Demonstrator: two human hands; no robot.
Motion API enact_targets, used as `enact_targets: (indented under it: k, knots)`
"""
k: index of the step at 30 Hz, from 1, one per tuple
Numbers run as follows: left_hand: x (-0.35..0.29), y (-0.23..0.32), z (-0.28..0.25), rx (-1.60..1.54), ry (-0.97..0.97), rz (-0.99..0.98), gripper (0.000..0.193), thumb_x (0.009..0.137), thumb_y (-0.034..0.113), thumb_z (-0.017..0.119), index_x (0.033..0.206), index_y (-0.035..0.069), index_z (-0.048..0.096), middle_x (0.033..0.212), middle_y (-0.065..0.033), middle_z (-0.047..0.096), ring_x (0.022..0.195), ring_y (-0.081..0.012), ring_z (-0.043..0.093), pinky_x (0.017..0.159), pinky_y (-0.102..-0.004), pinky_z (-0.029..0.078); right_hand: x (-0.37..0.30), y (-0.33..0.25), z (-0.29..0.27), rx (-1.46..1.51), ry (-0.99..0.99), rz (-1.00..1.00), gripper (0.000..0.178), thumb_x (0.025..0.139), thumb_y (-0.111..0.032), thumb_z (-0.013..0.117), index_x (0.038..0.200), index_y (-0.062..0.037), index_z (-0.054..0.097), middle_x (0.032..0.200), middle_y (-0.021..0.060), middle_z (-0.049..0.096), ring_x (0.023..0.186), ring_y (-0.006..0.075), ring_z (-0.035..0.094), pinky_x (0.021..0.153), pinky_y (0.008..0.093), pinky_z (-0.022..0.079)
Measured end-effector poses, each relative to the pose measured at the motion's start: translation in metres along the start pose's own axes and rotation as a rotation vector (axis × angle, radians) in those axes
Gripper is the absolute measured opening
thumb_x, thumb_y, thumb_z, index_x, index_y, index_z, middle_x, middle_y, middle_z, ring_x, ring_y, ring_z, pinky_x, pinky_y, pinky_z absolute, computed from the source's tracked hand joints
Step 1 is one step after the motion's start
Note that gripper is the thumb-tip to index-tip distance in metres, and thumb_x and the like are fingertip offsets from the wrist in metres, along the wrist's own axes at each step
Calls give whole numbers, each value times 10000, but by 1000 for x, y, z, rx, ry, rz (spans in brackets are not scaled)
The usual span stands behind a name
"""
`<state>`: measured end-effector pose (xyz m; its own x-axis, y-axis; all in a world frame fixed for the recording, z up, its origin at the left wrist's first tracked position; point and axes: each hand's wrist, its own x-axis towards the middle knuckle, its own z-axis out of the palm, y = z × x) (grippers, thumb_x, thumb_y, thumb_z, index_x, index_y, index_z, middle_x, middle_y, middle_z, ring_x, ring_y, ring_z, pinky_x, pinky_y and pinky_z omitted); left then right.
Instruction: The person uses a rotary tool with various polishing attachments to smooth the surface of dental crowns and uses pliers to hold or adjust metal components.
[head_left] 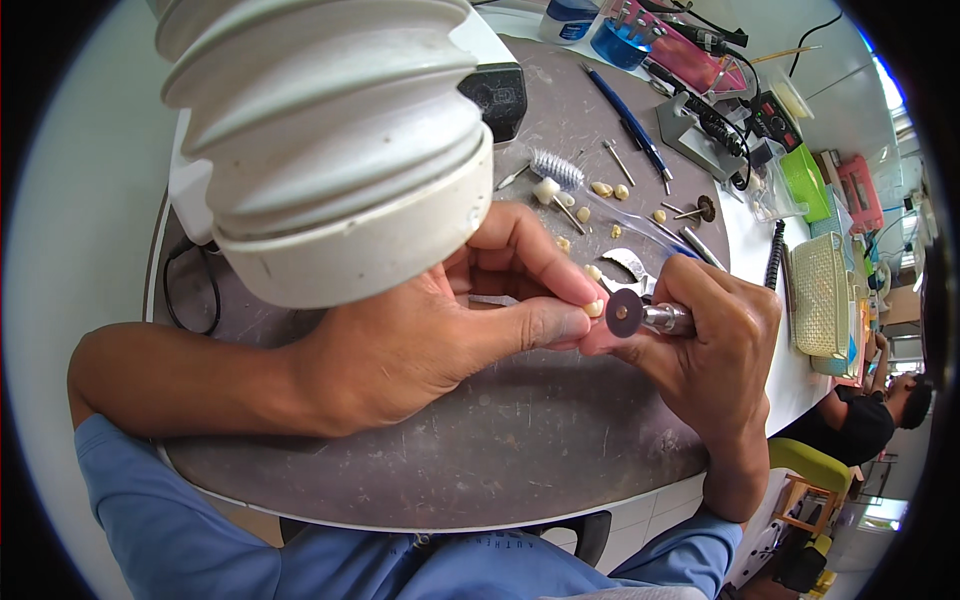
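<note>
My left hand (430, 335) pinches a small cream-coloured dental crown (594, 308) between thumb and fingertips. In my right hand (725, 345) is a metal rotary handpiece (672, 319), wrapped by the fingers. A thin dark round disc (624, 312) is fitted to its tip, close beside the crown; whether the two touch I cannot tell. The hands meet near the middle, fingertips close together. Just beyond them lie a curved metal caliper-like tool (628, 262) and several loose tooth-coloured crowns (601, 189) on the grey-brown work mat (450, 460).
A white ribbed suction hose (330, 150) hangs over my left forearm. Farther off lie a bristle brush (556, 168), a blue pen (630, 120) and a small wheel brush (706, 208). At right stand a grey handpiece holder (700, 135) and a cream basket (818, 295); a person (860, 420) sits beyond.
</note>
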<state>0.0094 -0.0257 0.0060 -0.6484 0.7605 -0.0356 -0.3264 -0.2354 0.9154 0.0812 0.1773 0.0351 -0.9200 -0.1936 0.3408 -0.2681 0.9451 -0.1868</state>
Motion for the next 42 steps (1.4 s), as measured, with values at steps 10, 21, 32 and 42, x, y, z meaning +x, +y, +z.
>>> enact_targets:
  k: [10,21,32,42]
  knots:
    - [0,2,1,-31,7,-36,146,803,-31,699,901,13,600,993,-123,650,923,-135,640,869,-268,526,-1,1,1,0,-29,-1,608,646,-565,776,598,-42,470,492,43,396,420,154,401,412,307,299]
    - [0,1,1,-43,-4,-32,140,810,-19,696,900,19,596,992,-120,650,922,-133,640,870,-267,525,-1,1,1,13,-43,11,603,657,-564,766,599,-44,467,497,41,394,422,161,399,414,311,297]
    - [1,0,0,-42,-8,-25,136,813,-19,692,902,25,600,994,-117,648,930,-128,633,876,-265,513,-1,2,2,14,-40,-3,598,668,-561,759,595,-49,460,496,39,390,421,159,391,414,310,291]
    - [0,-1,-1,-28,-9,-14,128,821,-15,686,908,17,598,1000,-115,644,938,-133,633,873,-265,517,-1,3,4,5,12,0,617,647,-592,763,601,-52,468,477,27,381,415,119,373,398,287,275]
